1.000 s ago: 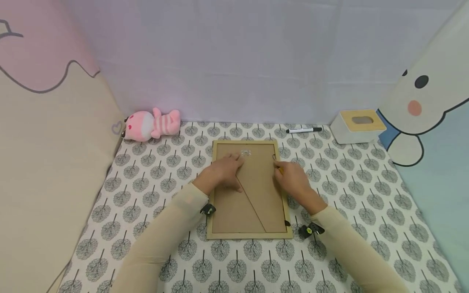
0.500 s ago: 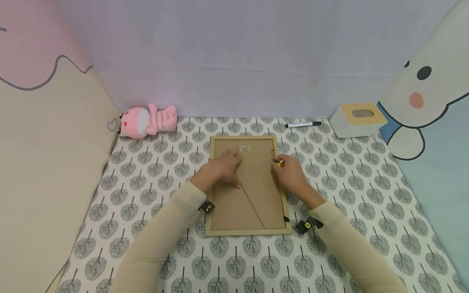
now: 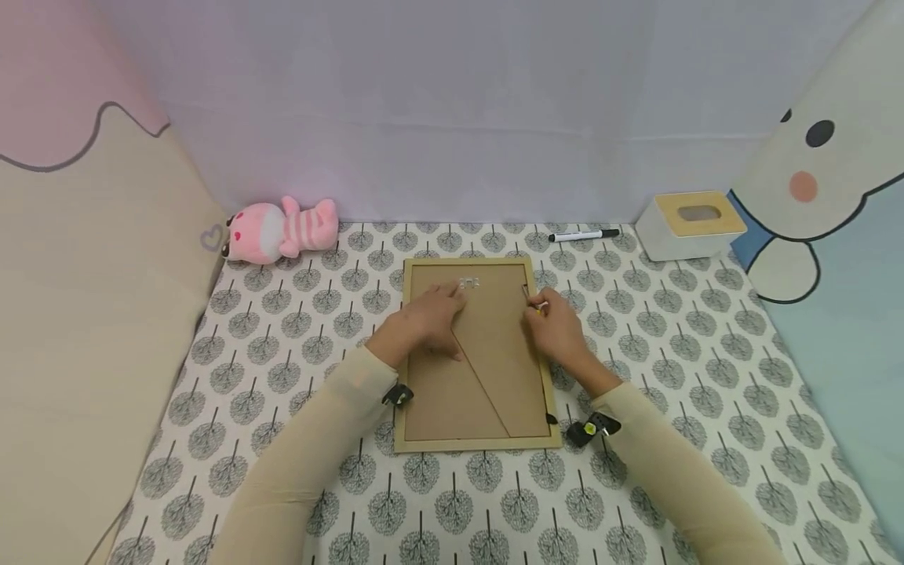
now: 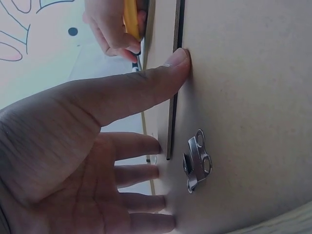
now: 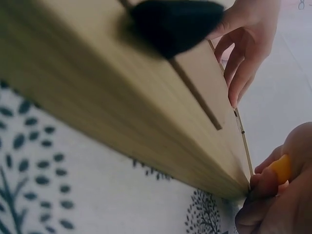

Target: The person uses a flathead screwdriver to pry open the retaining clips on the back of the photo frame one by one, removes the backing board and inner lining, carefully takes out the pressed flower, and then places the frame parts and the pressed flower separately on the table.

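Patterned cloth (image 3: 706,377), box (image 3: 678,235), board (image 3: 494,337) in frame (image 3: 476,445), right fingers (image 3: 549,297) gripping tool (image 4: 130,19)

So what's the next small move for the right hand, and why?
Probably nudge the yellow-handled tool against the picture frame's inner edge: the right hand holds its tip near that edge, by the far right corner, and the left hand rests on the backing board, likely enough to steady it.
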Tool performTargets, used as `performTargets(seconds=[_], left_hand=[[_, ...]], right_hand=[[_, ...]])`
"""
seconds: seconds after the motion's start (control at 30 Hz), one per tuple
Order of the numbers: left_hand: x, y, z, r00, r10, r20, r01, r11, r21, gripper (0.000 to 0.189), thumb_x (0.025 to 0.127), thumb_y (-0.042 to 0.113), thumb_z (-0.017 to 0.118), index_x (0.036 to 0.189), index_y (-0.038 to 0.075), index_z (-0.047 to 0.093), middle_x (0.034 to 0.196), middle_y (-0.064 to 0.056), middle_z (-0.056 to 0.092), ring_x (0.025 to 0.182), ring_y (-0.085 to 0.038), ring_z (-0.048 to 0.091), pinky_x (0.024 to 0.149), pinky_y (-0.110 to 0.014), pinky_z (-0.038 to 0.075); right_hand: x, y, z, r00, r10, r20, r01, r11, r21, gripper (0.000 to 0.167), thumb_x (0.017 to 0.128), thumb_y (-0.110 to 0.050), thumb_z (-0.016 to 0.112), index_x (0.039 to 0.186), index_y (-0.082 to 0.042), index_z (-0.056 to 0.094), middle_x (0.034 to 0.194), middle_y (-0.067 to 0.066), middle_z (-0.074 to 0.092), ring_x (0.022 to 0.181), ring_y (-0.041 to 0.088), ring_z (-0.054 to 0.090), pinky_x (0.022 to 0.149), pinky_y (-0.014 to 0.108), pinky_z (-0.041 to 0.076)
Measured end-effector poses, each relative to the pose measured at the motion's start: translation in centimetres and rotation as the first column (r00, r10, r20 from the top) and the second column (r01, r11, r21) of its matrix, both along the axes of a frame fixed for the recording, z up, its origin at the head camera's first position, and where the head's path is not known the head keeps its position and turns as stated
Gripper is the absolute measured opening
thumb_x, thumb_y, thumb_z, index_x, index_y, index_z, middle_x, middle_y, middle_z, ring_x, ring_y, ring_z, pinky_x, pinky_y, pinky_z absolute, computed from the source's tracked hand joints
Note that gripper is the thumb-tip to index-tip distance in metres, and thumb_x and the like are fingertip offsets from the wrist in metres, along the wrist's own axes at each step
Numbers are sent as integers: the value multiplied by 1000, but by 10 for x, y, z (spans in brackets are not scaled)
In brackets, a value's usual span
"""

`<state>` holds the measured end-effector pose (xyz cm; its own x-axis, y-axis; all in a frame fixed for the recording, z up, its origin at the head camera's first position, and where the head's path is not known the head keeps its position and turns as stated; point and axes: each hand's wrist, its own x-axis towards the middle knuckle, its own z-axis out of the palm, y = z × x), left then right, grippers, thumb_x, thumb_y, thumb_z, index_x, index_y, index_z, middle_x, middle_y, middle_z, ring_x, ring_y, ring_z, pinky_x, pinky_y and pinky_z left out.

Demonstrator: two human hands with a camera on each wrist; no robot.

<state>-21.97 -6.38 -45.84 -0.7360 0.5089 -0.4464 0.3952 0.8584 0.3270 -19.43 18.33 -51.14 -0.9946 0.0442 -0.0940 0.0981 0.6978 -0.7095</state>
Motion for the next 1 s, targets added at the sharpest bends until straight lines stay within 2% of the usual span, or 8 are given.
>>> performTargets(seconds=[0.43,0.53,0.77,0.87,1.0], left_hand=[[0,4,2,1000,-13,-7,13,1000,-12,119,80,44,91,168,7,21,179,-16,5,165,-45,7,137,-49,14],[0,5,2,1000,-17,-13,17,1000,-17,119,80,45,91,168,7,21,179,-17,5,165,-46,7,137,-49,14],[0,3,1,1000,-4,-9,4,1000,-25,121,78,44,93,168,6,22,179,-19,7,164,-47,9,137,-51,15],[0,3,1,1000,-7,-10,7,1000,-30,121,78,44,93,168,5,21,179,-19,7,164,-47,9,137,-51,14],[1,2,2,1000,-18,-21,18,999,-28,121,79,44,92,168,3,21,178,-21,7,164,-47,10,137,-50,14]], right_hand=[[3,1,3,998,-61,6,61,998,-17,24,98,-20,49,115,-8,61,69,-3,52,61,18,47,57,32,40],[3,1,3,998,-55,-1,55,998,-21,23,98,-19,50,113,-8,62,69,-2,51,60,19,46,56,32,39],[0,0,3,1000,22,18,-22,999,37,25,98,-21,49,117,-10,61,73,2,52,63,21,45,57,33,38],[-2,0,4,999,5,36,-5,1000,9,26,98,-22,49,118,-10,61,75,1,54,63,20,47,57,33,40],[-2,0,2,997,-34,64,39,996,-77,26,100,-22,48,119,-8,59,71,-2,54,56,16,47,53,29,41]])
